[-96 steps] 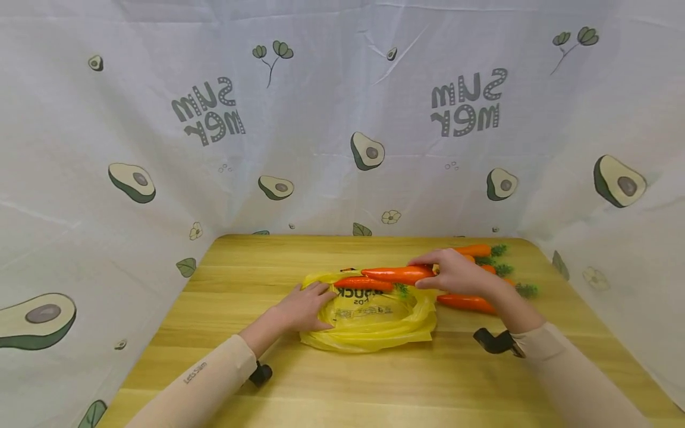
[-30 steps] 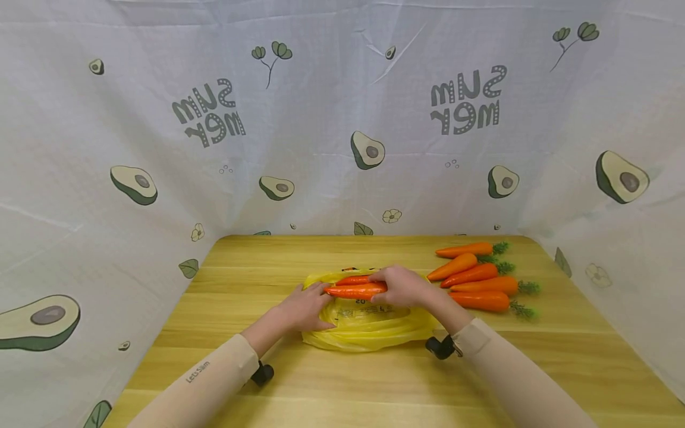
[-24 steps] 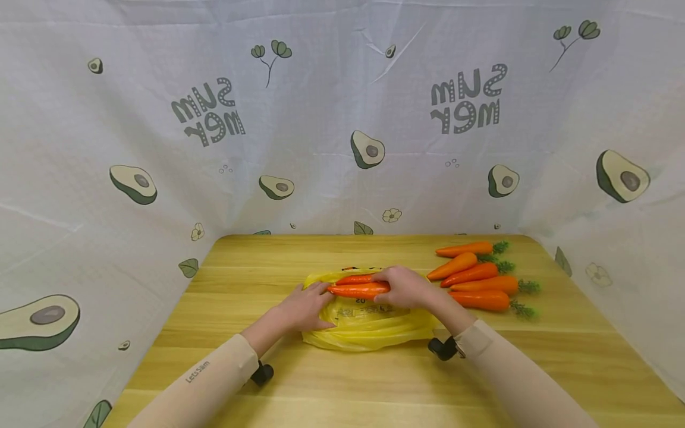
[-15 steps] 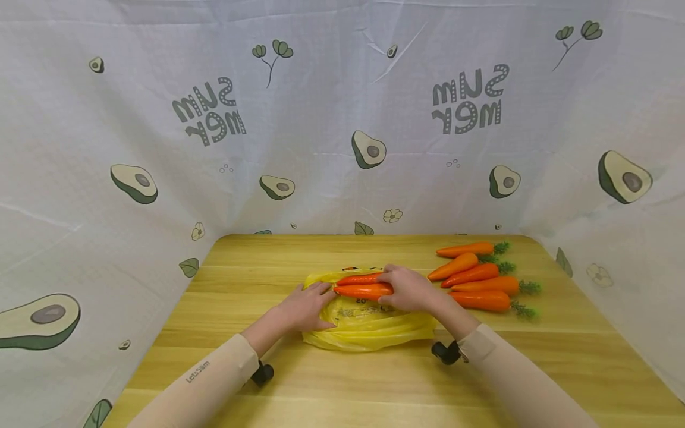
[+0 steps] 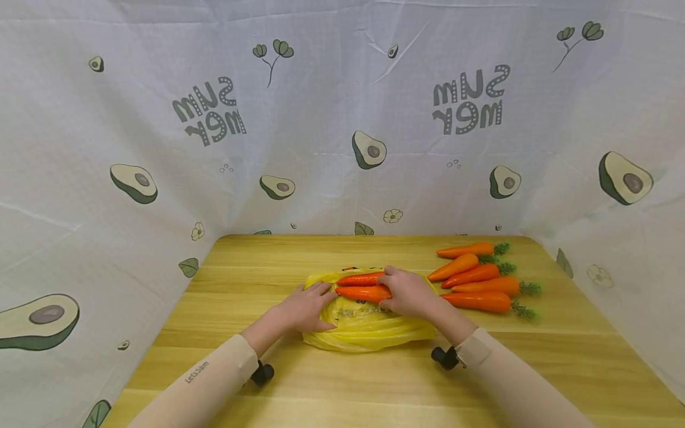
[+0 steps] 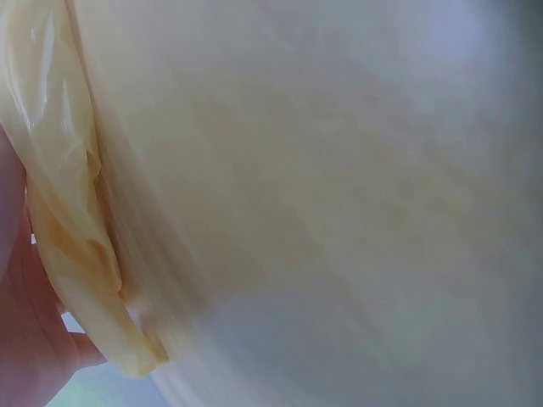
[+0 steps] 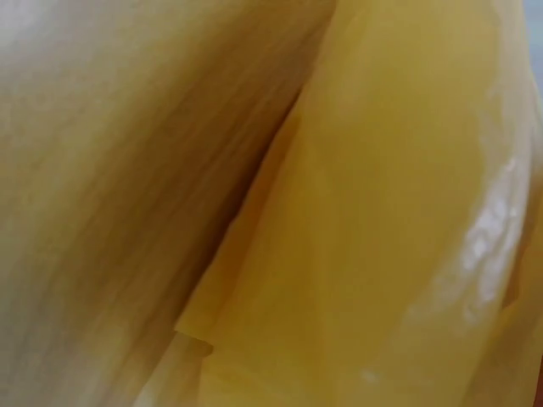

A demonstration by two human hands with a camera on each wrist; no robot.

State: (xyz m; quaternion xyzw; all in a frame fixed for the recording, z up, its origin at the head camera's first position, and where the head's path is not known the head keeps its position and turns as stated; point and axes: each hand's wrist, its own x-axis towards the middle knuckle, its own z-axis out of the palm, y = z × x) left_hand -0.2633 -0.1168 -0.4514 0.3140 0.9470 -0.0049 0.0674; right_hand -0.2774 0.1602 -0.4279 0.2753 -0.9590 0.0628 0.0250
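Observation:
A crumpled yellow plastic bag point(image 5: 369, 339) lies on the table in the head view. My left hand point(image 5: 305, 309) rests on its left side, fingers and thumb spread, fingertips close to the carrots' tips. In the left wrist view, a fold of the bag point(image 6: 64, 195) partly covers this hand point(image 6: 34, 339). Two orange-red carrots lie side by side at the bag: a rear carrot point(image 5: 360, 279) and a front carrot point(image 5: 361, 293). My right hand point(image 5: 412, 292) grips the front carrot's thick end, hiding its top. Only the bag point(image 7: 382, 212) and table show in the right wrist view.
Several more carrots with green tops, among them an upper carrot point(image 5: 465, 250) and a lower carrot point(image 5: 481, 301), lie to the right of the bag. Behind the wooden table point(image 5: 348, 392) hangs a white cloth point(image 5: 321, 119) printed with avocados.
My right hand has carried the front carrot leftward from the right side to the bag and lowered it beside the rear one. Recently it shifted slightly right. The left hand has stayed put.

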